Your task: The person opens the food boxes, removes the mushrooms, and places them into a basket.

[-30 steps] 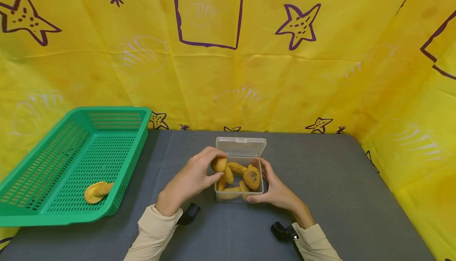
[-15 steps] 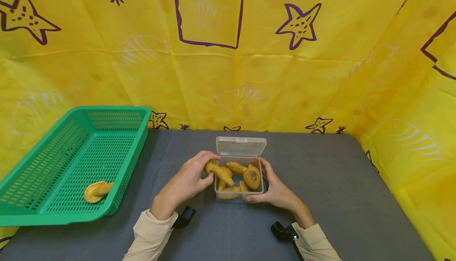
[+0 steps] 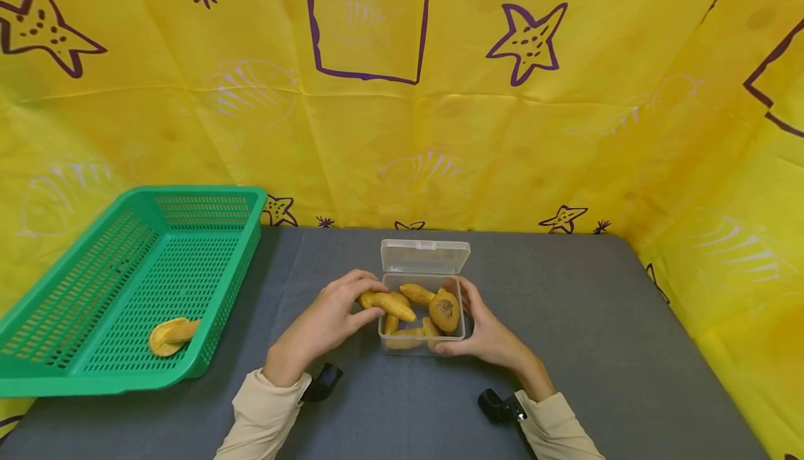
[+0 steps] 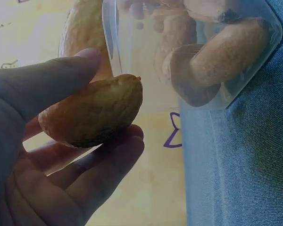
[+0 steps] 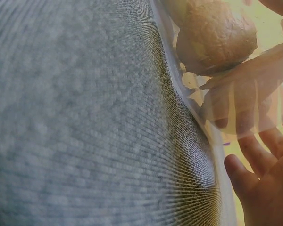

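Now mushroom (image 3: 397,306) is tipped flatter over box's (image 3: 408,350) left rim, maybe fitting better.
Left hand (image 3: 336,319): mushroom pinched; right hand (image 3: 488,333): box held.

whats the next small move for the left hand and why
Probably to lower the held mushroom into the box with the left hand: its narrow end lies over the opening, the lid stands open, a gap shows among the other mushrooms, and the right hand holds the box's right side, seemingly steadying it.

Clear plastic box (image 3: 419,338), rough mushrooms (image 3: 444,311), matt woven cloth (image 3: 603,348), plastic basket (image 3: 172,271)
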Action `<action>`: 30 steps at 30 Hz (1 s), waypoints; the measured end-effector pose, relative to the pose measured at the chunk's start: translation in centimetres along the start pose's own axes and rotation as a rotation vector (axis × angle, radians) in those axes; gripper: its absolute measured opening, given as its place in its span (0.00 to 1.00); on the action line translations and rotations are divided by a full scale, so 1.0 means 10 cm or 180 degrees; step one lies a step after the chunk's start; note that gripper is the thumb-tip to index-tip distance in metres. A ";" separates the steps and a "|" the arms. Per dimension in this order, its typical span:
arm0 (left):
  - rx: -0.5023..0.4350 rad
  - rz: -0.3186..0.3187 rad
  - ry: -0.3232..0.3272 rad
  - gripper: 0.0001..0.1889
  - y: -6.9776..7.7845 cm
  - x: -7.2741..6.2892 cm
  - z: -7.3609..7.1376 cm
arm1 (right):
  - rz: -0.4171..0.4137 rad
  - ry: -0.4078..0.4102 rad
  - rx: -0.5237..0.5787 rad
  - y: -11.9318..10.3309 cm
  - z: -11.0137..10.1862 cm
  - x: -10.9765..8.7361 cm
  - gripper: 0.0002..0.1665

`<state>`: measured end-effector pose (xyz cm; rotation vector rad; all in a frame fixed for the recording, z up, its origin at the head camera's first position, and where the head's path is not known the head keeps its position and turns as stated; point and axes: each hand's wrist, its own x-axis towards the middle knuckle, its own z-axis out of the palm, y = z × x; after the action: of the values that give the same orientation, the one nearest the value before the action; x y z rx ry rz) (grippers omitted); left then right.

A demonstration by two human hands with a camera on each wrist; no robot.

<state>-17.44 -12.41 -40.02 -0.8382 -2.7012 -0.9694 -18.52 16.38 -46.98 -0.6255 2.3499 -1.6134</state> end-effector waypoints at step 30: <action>0.0398 -0.0437 0.0618 0.14 -0.04 -0.23 -0.31 | 0.0046 0.0003 0.0030 0.02 0.01 0.00 0.68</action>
<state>-15.86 -15.66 -38.57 -0.5131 -2.6454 -0.8481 -18.57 16.37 -47.19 -0.6045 2.3407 -1.6181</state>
